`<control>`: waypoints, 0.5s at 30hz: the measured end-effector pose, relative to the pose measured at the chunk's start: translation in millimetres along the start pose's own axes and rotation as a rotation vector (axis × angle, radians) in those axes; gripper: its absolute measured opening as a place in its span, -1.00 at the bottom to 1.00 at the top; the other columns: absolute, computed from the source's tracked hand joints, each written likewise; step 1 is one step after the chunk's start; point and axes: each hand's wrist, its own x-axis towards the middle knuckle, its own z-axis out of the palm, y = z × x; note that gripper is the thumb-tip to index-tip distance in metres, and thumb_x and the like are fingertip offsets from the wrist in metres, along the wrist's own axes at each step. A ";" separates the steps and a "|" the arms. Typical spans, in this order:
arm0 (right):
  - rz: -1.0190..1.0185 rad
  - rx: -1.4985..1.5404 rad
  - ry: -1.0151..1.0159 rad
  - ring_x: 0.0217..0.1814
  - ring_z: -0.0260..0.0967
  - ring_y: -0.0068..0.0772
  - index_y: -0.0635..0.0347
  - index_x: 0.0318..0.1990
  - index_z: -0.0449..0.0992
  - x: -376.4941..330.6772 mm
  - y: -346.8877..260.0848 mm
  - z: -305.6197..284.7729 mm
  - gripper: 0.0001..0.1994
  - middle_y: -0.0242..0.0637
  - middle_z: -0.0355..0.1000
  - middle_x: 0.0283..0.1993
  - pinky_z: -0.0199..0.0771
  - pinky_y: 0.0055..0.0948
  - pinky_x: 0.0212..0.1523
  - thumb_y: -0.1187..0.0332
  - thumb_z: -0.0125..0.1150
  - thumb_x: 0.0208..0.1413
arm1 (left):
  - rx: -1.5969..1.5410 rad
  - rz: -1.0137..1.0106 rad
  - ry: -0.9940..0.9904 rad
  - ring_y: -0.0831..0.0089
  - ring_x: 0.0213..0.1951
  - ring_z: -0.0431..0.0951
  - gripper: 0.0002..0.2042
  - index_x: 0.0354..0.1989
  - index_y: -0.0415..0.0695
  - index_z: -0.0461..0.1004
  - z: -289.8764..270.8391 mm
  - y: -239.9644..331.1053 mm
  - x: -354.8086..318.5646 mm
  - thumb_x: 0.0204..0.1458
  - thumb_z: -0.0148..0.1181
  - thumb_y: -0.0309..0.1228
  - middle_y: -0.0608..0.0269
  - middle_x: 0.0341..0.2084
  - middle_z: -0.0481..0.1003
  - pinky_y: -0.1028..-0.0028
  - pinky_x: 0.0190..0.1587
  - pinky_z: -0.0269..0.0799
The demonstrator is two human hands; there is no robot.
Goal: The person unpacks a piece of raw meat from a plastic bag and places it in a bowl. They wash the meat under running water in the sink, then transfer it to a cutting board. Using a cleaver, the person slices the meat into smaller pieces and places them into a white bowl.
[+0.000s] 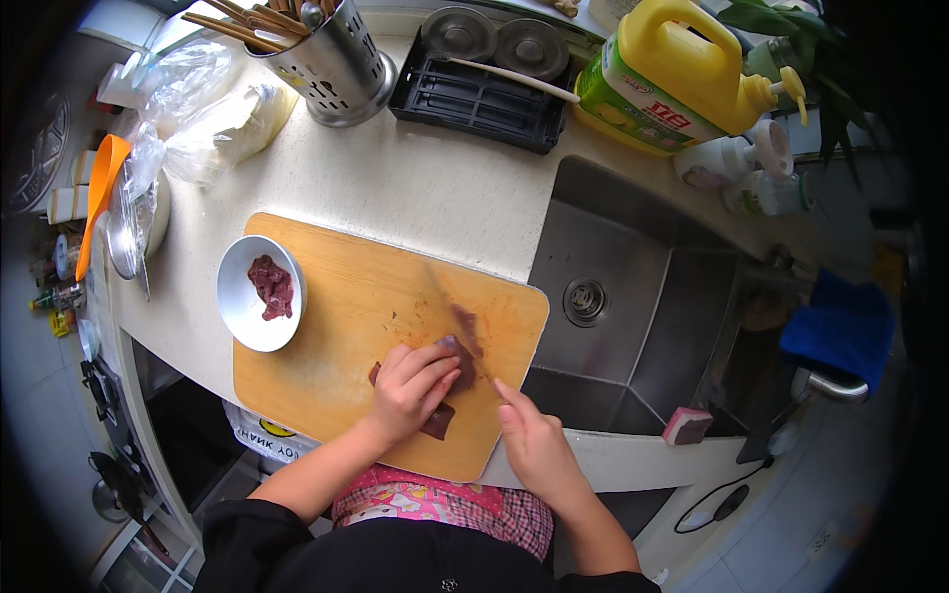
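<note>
My left hand (405,392), fingers curled and pressed together, holds down a slab of dark red liver (455,358) on the wooden cutting board (321,371). My right hand (534,443) is closed round the handle of a knife (457,311). Its blade, smeared by motion, slants up and left across the board, beside the slab. Another piece of liver (438,422) lies below my left fingers, close to my wrist. A reddish wet smear marks the board beside the blade. On the board's left part stands a white bowl (230,306) with cut pieces of liver (272,287) inside.
Right of the board is a steel sink (603,247), with a pink sponge (687,426) on its near edge. Along the back stand a utensil holder (336,79), a black rack (474,99) and a yellow jug (662,84). Plastic bags (213,119) lie at back left.
</note>
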 end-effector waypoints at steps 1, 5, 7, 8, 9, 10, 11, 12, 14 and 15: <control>0.075 0.066 -0.014 -0.14 0.46 0.07 0.38 0.10 0.30 -3.8 -6.5 -8.4 -0.59 0.11 0.47 -0.19 0.46 -0.27 -0.16 0.23 -0.06 0.24 | -0.008 0.040 0.025 0.24 -0.34 0.46 -0.78 -0.37 -0.20 0.53 -0.2 -2.7 -1.1 -0.27 0.35 -0.54 0.15 -0.33 0.49 0.39 -0.35 0.34; 0.220 0.213 -0.114 0.00 0.43 0.02 0.39 0.13 0.28 -10.7 -23.6 -30.0 -0.60 0.16 0.42 -0.04 0.38 -0.35 -0.03 0.25 -0.12 0.27 | 0.045 -0.021 0.078 0.26 -0.39 0.43 -0.79 -0.36 -0.13 0.54 -7.0 7.8 -7.3 -0.25 0.34 -0.49 0.28 -0.33 0.48 0.37 -0.33 0.30; 0.182 0.212 -0.100 0.00 0.44 -0.01 0.38 0.13 0.28 -11.0 -24.5 -30.9 -0.60 0.16 0.42 -0.04 0.38 -0.35 -0.03 0.26 -0.12 0.28 | 0.052 -0.081 0.041 0.26 -0.40 0.42 -0.77 -0.34 -0.12 0.53 -7.5 11.4 -7.2 -0.25 0.35 -0.48 0.29 -0.34 0.47 0.36 -0.32 0.30; 0.119 0.199 -0.061 -0.02 0.45 -0.02 0.38 0.13 0.28 -12.5 -20.5 -28.4 -0.60 0.15 0.42 -0.06 0.39 -0.35 -0.04 0.25 -0.12 0.28 | 0.070 -0.074 0.047 0.26 -0.40 0.42 -0.77 -0.34 -0.13 0.53 -7.5 12.2 -6.6 -0.24 0.34 -0.48 0.28 -0.34 0.47 0.36 -0.32 0.30; 0.082 0.188 -0.032 -0.03 0.45 -0.03 0.38 0.13 0.28 -12.7 -18.1 -26.4 -0.60 0.14 0.43 -0.06 0.40 -0.35 -0.04 0.25 -0.12 0.28 | 0.088 -0.067 0.053 0.27 -0.40 0.42 -0.77 -0.33 -0.13 0.53 -7.3 12.8 -5.6 -0.24 0.34 -0.48 0.27 -0.33 0.47 0.36 -0.32 0.30; 0.048 0.176 -0.006 -0.04 0.46 -0.04 0.37 0.14 0.28 -12.9 -15.3 -23.9 -0.60 0.13 0.43 -0.07 0.40 -0.35 -0.05 0.25 -0.11 0.27 | 0.103 -0.060 0.058 0.27 -0.40 0.42 -0.77 -0.33 -0.14 0.53 -6.5 12.7 -4.8 -0.23 0.34 -0.48 0.26 -0.33 0.46 0.37 -0.32 0.30; 0.039 0.166 0.010 -0.05 0.47 -0.05 0.37 0.14 0.28 -12.2 -14.0 -21.4 -0.60 0.12 0.44 -0.08 0.41 -0.35 -0.05 0.25 -0.10 0.27 | 0.104 -0.050 0.043 0.28 -0.41 0.42 -0.78 -0.33 -0.15 0.53 -5.7 13.2 -4.1 -0.22 0.33 -0.48 0.25 -0.33 0.46 0.37 -0.32 0.31; 0.035 0.144 0.006 -0.08 0.47 -0.05 0.37 0.13 0.28 -12.7 -14.1 -20.2 -0.60 0.10 0.45 -0.09 0.42 -0.34 -0.07 0.26 -0.09 0.26 | 0.105 -0.041 0.029 0.28 -0.41 0.42 -0.79 -0.33 -0.15 0.52 -4.9 13.8 -3.4 -0.21 0.32 -0.49 0.25 -0.33 0.46 0.38 -0.33 0.32; 0.028 0.090 -0.018 -0.13 0.49 -0.04 0.36 0.13 0.29 -14.1 -15.3 -19.6 -0.60 0.07 0.46 -0.14 0.45 -0.33 -0.12 0.26 -0.05 0.24 | 0.091 -0.038 0.028 0.28 -0.41 0.43 -0.79 -0.33 -0.17 0.52 -3.0 13.8 -4.5 -0.20 0.31 -0.50 0.22 -0.32 0.47 0.38 -0.34 0.34; 0.027 0.057 -0.039 -0.17 0.49 -0.03 0.35 0.13 0.29 -15.5 -15.8 -19.3 -0.60 0.05 0.48 -0.17 0.47 -0.32 -0.15 0.27 -0.03 0.23 | 0.074 -0.041 0.040 0.28 -0.42 0.44 -0.79 -0.33 -0.19 0.52 -0.3 11.4 -6.5 -0.20 0.30 -0.50 0.21 -0.32 0.47 0.38 -0.35 0.35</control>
